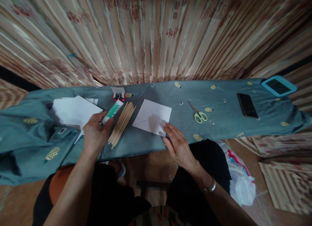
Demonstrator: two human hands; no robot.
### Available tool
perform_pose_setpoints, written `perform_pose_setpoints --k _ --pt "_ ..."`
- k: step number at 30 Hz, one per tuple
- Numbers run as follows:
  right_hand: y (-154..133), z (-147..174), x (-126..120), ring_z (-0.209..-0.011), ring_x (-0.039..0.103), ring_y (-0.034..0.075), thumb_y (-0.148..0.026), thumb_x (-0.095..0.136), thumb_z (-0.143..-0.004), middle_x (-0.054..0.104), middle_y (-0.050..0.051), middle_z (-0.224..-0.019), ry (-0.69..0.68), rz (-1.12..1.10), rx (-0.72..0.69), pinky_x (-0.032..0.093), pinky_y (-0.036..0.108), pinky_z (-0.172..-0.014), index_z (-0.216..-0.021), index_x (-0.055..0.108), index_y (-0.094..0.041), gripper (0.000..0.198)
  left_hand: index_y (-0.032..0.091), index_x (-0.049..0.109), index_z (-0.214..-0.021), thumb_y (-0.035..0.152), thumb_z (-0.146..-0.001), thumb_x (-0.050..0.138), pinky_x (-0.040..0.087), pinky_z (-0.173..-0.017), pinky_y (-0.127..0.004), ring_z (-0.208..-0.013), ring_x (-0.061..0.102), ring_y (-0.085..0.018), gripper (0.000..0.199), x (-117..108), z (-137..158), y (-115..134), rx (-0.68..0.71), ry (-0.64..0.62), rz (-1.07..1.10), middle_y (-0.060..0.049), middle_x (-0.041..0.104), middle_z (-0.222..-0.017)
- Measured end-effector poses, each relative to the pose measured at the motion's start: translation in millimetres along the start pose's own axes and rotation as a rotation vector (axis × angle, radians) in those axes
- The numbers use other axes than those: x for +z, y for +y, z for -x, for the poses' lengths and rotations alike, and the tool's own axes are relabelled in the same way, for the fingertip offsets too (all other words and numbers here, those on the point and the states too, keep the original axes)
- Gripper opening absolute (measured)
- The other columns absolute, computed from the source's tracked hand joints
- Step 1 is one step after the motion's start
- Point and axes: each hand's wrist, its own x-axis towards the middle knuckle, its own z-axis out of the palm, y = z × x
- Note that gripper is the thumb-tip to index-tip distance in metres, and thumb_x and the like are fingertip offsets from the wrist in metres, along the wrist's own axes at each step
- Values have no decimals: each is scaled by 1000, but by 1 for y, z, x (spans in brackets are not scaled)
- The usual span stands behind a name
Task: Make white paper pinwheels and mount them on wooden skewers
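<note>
Green-and-white cylindrical tube [112, 111], gripped in my left hand [95, 132] just beside slender pale wooden sticks [122, 126]; white square paper sheet [145, 114], flat on teal pineapple-print cloth [179, 113], corner touched by my right hand [179, 148], fingers [174, 131] loosely extended, perhaps too light a hold to prevent slipping if nudged.

Sticks [122, 125] left of the paper sheet [150, 116], scissors [199, 116] to its right.

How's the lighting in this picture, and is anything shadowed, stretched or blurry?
Head view: dim overall; a shadow on the white paper by the right hand; curtain folds fan outward, suggesting wide-lens distortion; lettering on the green-and-white tube too soft to read.
</note>
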Motion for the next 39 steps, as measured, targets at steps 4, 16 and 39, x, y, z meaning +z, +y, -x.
perform_pose_setpoints --k 4,16,39 --pt "-13 -34 -2 -117 66 26 -39 64 -91 67 12 -129 -131 -567 236 56 47 -98 -131 61 -25 42 18 72 -105 48 -78 67 54 -77 -33 -84 67 -21 41 16 10 48 -82 -212 475 -6 74 -98" --pt "0 -100 23 -72 64 10 -36 91 -61 77 -2 -82 -109 -1370 650 53 24 -76 -83 80 -25 27 17 72 -110 37 -76 74 55 -85 -35 -95 70 -23 40 58 1 85 -142 -558 796 -9 76 -109" --pt "37 -100 19 -75 71 17 -34 87 -60 76 3 -81 -21 -1348 932 59 32 -82 -81 70 -21 30 23 70 -109 44 -86 58 53 -93 -47 -106 64 -31 33 24 -24 -33 152 -147 -157 -3 73 -105"
